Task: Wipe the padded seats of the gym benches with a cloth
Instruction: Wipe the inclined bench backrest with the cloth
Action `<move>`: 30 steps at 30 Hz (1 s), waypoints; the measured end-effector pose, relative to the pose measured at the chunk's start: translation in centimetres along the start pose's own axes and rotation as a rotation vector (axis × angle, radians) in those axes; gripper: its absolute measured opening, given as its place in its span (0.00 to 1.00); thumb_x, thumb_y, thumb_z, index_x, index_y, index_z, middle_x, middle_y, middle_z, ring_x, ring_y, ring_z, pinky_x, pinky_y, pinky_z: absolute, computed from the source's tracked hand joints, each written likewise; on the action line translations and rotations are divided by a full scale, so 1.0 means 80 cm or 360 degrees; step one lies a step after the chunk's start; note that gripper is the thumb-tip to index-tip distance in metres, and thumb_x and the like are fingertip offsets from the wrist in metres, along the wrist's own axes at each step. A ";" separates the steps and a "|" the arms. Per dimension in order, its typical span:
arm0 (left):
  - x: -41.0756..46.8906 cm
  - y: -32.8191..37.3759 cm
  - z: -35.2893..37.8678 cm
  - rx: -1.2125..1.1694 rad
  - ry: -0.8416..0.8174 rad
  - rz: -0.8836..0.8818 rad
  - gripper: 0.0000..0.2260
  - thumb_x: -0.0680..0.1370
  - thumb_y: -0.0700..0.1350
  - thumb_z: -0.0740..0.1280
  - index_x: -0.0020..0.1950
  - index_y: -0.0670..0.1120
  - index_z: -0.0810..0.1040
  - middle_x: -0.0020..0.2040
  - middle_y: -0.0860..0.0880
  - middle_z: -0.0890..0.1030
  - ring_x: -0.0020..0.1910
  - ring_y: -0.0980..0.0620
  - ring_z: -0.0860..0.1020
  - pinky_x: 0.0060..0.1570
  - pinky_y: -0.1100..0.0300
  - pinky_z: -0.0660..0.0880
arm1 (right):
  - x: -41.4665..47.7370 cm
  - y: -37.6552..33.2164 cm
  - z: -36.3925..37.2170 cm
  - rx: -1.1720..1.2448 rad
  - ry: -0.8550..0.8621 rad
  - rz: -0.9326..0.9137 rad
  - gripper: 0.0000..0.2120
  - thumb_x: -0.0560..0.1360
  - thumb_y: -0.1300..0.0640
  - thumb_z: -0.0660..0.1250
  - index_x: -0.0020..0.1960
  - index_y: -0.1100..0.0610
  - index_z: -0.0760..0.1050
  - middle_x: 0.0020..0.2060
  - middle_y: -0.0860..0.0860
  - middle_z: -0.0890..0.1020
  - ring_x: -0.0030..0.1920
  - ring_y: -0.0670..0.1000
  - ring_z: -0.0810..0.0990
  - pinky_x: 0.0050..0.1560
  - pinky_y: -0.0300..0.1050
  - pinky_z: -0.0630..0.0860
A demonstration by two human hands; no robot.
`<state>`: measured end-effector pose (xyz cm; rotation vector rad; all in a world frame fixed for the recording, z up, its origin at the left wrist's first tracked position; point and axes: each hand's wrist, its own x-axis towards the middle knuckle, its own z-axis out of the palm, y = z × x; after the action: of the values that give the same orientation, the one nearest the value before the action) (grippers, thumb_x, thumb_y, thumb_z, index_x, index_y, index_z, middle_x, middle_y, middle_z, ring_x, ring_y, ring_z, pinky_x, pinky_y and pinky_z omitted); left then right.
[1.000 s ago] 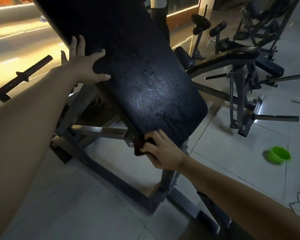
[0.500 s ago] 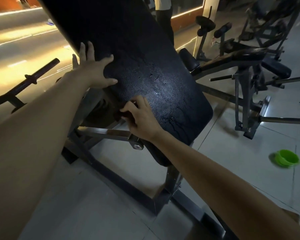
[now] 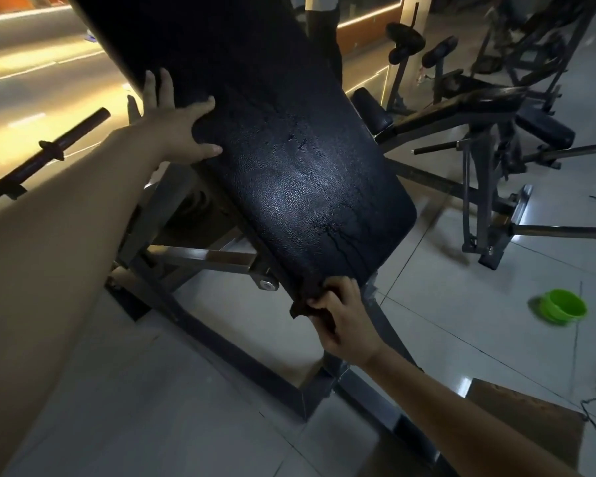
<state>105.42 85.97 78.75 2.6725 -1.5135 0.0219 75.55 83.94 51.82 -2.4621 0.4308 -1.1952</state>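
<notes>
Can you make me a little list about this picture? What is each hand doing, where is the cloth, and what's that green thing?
Place: a gym with a tiled floor
Bench pad: black, tilted, shiny in the middle
Left hand: rests on the pad's side edge, fingers spread
Right hand: grips the cloth
Cloth: dark, bunched up at the pad's bottom edge
Green thing: a bowl on the floor, right of the bench
</notes>
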 end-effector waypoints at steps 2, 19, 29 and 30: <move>0.002 -0.001 -0.001 0.0030 -0.0007 -0.0025 0.37 0.76 0.59 0.69 0.79 0.63 0.50 0.78 0.43 0.30 0.75 0.43 0.29 0.74 0.41 0.36 | 0.009 -0.005 0.003 0.0032 0.0067 0.0038 0.09 0.74 0.57 0.71 0.52 0.55 0.73 0.53 0.54 0.71 0.50 0.55 0.70 0.53 0.42 0.68; 0.018 0.004 -0.004 0.0238 -0.0108 -0.0037 0.39 0.75 0.62 0.67 0.78 0.66 0.45 0.77 0.41 0.29 0.75 0.39 0.29 0.74 0.41 0.35 | 0.149 0.023 0.007 0.0052 0.0528 0.0683 0.09 0.75 0.59 0.70 0.53 0.61 0.76 0.52 0.57 0.72 0.52 0.50 0.66 0.53 0.48 0.68; 0.012 0.010 -0.008 0.0144 -0.0156 -0.0060 0.38 0.76 0.60 0.68 0.78 0.66 0.47 0.77 0.42 0.28 0.74 0.38 0.28 0.75 0.41 0.40 | 0.114 -0.047 0.040 -0.0042 0.0230 -0.0002 0.15 0.71 0.64 0.72 0.53 0.56 0.71 0.50 0.61 0.74 0.47 0.60 0.71 0.47 0.53 0.70; 0.012 0.010 -0.009 0.0127 -0.0155 -0.0056 0.38 0.76 0.60 0.67 0.78 0.66 0.47 0.77 0.42 0.28 0.74 0.39 0.28 0.75 0.42 0.40 | 0.127 -0.040 0.035 -0.0049 0.0272 0.0000 0.13 0.72 0.63 0.71 0.53 0.56 0.71 0.49 0.61 0.75 0.46 0.60 0.71 0.47 0.52 0.70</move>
<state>105.24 84.77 79.53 2.8008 -1.5233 -0.0517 84.15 83.01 58.60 -2.3945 0.4997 -1.4149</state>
